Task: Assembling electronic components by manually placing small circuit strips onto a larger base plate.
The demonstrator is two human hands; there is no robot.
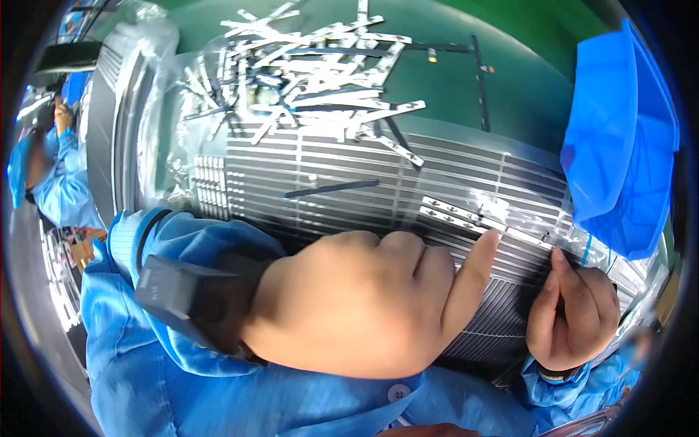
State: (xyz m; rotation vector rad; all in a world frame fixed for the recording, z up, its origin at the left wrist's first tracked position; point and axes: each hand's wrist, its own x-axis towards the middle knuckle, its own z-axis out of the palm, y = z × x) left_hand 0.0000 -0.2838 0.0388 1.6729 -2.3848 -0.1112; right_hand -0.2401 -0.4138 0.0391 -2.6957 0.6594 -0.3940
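Note:
My left hand reaches across the middle, its back toward me and slightly blurred. Its fingers are curled, and one digit points to the white strips on the ribbed tray; whatever lies under the fingers is hidden. Closed in a pinch, my right hand has its fingertips at the right end of a narrow white strip with dark spots. Two similar short strips lie side by side just left of it. The ribbed black tray holds them in parallel rows, and a thin dark strip rests loosely across its ribs.
A tangled pile of white and dark strips covers the green mat behind the tray. At the right stands a blue plastic bin. Clear plastic film lies at the left. Co-workers in blue appear at both edges.

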